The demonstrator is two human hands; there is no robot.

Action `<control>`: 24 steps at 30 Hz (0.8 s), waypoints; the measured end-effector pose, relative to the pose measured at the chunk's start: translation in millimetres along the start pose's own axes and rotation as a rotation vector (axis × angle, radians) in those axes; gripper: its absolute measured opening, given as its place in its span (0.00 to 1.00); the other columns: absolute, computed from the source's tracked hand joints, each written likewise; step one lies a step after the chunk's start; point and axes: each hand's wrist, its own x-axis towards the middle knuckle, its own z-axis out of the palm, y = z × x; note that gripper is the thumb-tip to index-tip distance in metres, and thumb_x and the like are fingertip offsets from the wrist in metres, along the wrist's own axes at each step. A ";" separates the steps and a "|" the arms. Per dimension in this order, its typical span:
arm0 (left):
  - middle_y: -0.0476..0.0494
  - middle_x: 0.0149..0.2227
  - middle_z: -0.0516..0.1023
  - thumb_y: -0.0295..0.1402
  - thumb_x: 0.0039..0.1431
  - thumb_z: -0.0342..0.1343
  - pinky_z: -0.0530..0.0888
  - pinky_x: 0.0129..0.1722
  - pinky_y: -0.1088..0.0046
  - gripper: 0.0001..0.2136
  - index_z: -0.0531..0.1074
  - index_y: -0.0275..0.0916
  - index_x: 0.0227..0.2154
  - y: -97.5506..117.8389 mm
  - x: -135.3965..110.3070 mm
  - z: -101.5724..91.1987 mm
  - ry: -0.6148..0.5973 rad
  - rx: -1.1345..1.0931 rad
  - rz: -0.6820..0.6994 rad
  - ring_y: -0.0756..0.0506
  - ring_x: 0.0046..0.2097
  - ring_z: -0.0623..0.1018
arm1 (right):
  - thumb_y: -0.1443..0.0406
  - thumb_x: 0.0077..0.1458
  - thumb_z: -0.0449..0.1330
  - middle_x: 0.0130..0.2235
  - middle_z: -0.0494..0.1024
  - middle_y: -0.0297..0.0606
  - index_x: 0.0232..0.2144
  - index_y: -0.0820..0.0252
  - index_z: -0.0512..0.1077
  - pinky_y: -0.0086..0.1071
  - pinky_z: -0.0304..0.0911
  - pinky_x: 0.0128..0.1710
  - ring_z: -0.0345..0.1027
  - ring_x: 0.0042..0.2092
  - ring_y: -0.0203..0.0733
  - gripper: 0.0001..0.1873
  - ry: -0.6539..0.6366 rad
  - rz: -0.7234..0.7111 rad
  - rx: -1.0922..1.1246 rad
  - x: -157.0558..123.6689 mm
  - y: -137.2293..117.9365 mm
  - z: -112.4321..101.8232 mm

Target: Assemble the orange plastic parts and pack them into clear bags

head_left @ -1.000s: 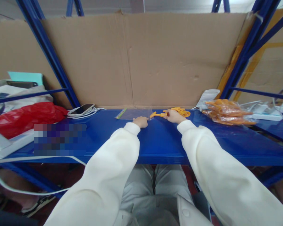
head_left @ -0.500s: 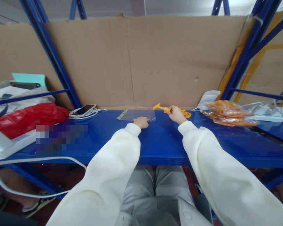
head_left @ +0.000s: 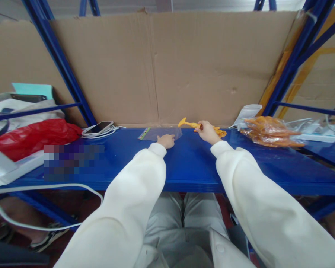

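Note:
My right hand [head_left: 207,131] is closed round a small orange plastic piece [head_left: 187,123], held just above the blue shelf [head_left: 190,163]; its T-shaped end points left. More orange pieces [head_left: 220,132] lie on the shelf right behind that hand. My left hand [head_left: 166,140] rests with curled fingers on the near edge of a flat clear plastic bag [head_left: 159,133] with a green strip at its left end. Both arms wear white sleeves.
A cardboard sheet [head_left: 167,70] backs the shelf. A phone [head_left: 98,127] on coiled white cable lies at the left, beside a red bag [head_left: 33,136]. A bag of orange pieces [head_left: 270,132] lies at the right, by a blue upright [head_left: 290,63].
My right hand has lifted one orange piece off the shelf and raised it a little, away from the rest. My left hand stays on the clear bag.

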 end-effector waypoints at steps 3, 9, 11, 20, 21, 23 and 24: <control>0.39 0.67 0.70 0.34 0.70 0.43 0.64 0.68 0.55 0.25 0.64 0.47 0.68 1.5 2.1 0.6 0.026 -0.029 0.098 0.38 0.68 0.70 | 0.67 0.60 0.57 0.50 0.76 0.50 0.53 0.63 0.72 0.43 0.65 0.56 0.71 0.51 0.52 0.19 -0.014 -0.048 0.030 -1.6 -2.7 1.0; 0.41 0.66 0.71 0.30 0.70 0.45 0.63 0.66 0.74 0.24 0.69 0.41 0.66 6.5 5.8 3.2 0.020 -0.056 0.273 0.45 0.67 0.71 | 0.70 0.58 0.58 0.49 0.76 0.50 0.51 0.65 0.74 0.41 0.66 0.55 0.72 0.51 0.50 0.18 -0.102 -0.046 -0.005 -3.2 -2.9 2.0; 0.43 0.65 0.73 0.30 0.70 0.45 0.64 0.66 0.74 0.22 0.72 0.42 0.63 6.8 6.5 4.2 0.013 -0.055 0.282 0.46 0.66 0.72 | 0.71 0.57 0.58 0.49 0.77 0.49 0.50 0.64 0.74 0.40 0.65 0.56 0.72 0.51 0.50 0.17 -0.127 -0.048 -0.025 -3.3 -1.1 1.7; 0.46 0.63 0.76 0.28 0.68 0.45 0.67 0.64 0.73 0.22 0.75 0.45 0.60 8.5 2.9 0.8 -0.001 -0.043 0.265 0.44 0.63 0.75 | 0.72 0.57 0.60 0.51 0.77 0.50 0.52 0.64 0.74 0.39 0.66 0.57 0.73 0.53 0.49 0.20 -0.170 -0.017 -0.078 -4.6 1.1 0.1; 0.45 0.62 0.76 0.28 0.68 0.45 0.68 0.63 0.72 0.22 0.74 0.45 0.61 8.9 2.1 0.4 0.001 -0.038 0.258 0.44 0.63 0.75 | 0.72 0.57 0.60 0.51 0.77 0.50 0.52 0.64 0.74 0.39 0.65 0.58 0.73 0.53 0.49 0.20 -0.165 -0.034 -0.069 -4.2 1.8 1.1; 0.44 0.61 0.78 0.27 0.69 0.45 0.70 0.61 0.72 0.22 0.74 0.44 0.61 9.7 0.8 -0.2 0.009 -0.031 0.241 0.43 0.62 0.76 | 0.73 0.56 0.60 0.51 0.78 0.49 0.51 0.63 0.75 0.41 0.65 0.59 0.73 0.53 0.49 0.20 -0.150 -0.069 -0.046 -3.0 3.6 3.7; 0.43 0.60 0.78 0.27 0.69 0.45 0.71 0.60 0.71 0.22 0.74 0.44 0.61 10.1 0.3 -0.3 0.015 -0.030 0.234 0.43 0.61 0.77 | 0.73 0.56 0.61 0.51 0.78 0.50 0.51 0.64 0.75 0.42 0.65 0.59 0.73 0.53 0.50 0.19 -0.142 -0.083 -0.033 -2.4 4.6 5.1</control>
